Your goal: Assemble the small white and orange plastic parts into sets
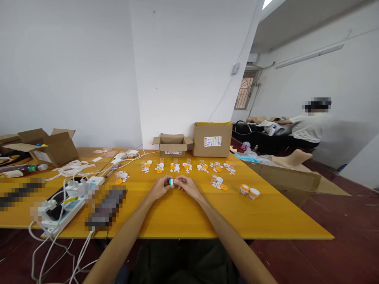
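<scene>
Close together over the middle of the table [183, 221], both hands meet at one small thing. My left hand [161, 188] is closed around a small round white piece with a teal band [171, 182]. From the other side, the fingers of my right hand [187, 187] are pinched at a small pale part next to it; whether the two parts are joined I cannot tell. Just beyond the hands lie small piles of white discs, orange rings and clear cups [188, 167]. Another such pile [218, 183] is right of my right hand.
Two capped jars [249, 191] stand at the right. Cardboard boxes [212, 140] line the back. On the left are a power strip [69, 205] with trailing cables, a phone-like dark slab [106, 208], a bottle [25, 169] and an open box [56, 148]. A person [308, 124] sits at the far right.
</scene>
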A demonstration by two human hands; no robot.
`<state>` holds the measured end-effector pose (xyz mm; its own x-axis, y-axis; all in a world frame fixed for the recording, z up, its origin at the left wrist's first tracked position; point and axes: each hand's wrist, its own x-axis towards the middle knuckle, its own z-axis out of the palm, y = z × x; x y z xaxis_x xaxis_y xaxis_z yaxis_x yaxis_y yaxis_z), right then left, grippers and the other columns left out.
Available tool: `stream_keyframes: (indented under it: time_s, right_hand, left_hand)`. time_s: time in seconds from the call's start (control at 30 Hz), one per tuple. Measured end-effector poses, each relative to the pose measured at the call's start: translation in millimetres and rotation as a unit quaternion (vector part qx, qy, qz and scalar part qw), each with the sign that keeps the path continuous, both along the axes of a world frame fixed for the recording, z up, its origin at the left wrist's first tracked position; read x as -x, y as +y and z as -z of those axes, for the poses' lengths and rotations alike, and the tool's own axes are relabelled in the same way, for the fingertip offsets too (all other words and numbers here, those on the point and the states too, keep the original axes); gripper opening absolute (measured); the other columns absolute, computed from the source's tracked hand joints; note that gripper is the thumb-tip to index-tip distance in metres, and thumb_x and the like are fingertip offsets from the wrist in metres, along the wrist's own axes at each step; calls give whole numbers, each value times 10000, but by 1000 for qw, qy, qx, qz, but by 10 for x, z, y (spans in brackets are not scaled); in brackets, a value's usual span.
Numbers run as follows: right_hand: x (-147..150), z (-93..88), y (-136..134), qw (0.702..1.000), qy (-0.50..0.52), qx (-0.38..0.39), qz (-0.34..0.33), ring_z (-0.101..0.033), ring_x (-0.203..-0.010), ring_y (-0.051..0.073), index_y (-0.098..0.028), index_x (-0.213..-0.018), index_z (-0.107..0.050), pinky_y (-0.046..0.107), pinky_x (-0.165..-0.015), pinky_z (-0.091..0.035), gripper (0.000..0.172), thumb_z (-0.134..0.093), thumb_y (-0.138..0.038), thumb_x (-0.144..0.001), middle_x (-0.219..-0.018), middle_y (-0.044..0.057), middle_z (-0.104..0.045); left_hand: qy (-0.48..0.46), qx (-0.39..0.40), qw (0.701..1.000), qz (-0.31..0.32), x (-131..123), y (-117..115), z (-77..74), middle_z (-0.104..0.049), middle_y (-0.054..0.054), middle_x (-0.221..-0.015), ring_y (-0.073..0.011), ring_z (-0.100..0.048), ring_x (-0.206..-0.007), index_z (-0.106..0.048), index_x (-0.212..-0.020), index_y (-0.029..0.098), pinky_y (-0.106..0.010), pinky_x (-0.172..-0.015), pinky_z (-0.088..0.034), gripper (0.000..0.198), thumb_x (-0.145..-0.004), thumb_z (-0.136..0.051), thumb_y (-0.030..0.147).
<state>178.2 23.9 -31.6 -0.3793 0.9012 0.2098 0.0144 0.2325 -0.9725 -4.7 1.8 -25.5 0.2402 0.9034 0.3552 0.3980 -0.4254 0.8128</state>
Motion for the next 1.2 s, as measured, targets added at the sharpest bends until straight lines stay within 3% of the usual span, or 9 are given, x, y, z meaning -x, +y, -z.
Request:
stream_keyframes:
  time_s: [0.17,0.47,0.67,0.83,1.03,1.2]
  right_hand:
    - [6,-13,-21,1000,-18,2,16,-544,-504,113,-187,-756,-631,241,-473,-426,470,-675,-649,-682,-625,5,-631]
    - [-1,-1,-55,999,-17,-47,5,-549,-566,126,-198,-787,-639,263,-542,-470,385,-682,-573,-713,-675,-2,-621]
    - [-2,19,-55,995,-11,-93,18,-603,-729,158,-215,-837,-624,280,-662,-492,290,-728,-446,-695,-794,-8,-646]
    - [2,43,-47,997,0,-73,1,-593,-697,142,-226,-861,-592,266,-646,-482,290,-744,-387,-674,-833,-19,-630]
    - [-4,107,6,999,4,-39,5,-628,-764,160,-236,-998,-590,301,-718,-512,440,-785,-392,-637,-932,6,-655]
    - [-10,83,6,999,12,-32,-7,-643,-809,178,-219,-911,-615,314,-742,-522,407,-791,-466,-640,-888,26,-676]
  left_hand:
    - [2,3,1000,1,-10,-17,-13,-683,-4,-824,-161,-609,-742,-633,-976,184,-292,-739,-499,244,-736,-656,228]
    - [16,-4,1000,8,15,-58,-63,-670,6,-821,-165,-606,-757,-623,-970,192,-285,-739,-490,224,-753,-654,238]
    - [5,14,1000,25,33,-30,-33,-678,-5,-839,-174,-603,-778,-638,-989,188,-296,-761,-486,254,-787,-652,343]
    - [-11,20,999,30,23,-7,-14,-680,-7,-854,-171,-608,-790,-642,-990,187,-293,-768,-487,252,-784,-664,330]
    - [-6,15,999,28,15,-23,-29,-683,2,-853,-170,-620,-796,-617,-1007,193,-295,-775,-495,228,-790,-641,257]
    - [14,0,1000,10,12,-40,-39,-683,0,-890,-170,-623,-816,-600,-1005,203,-294,-789,-497,207,-812,-627,276]
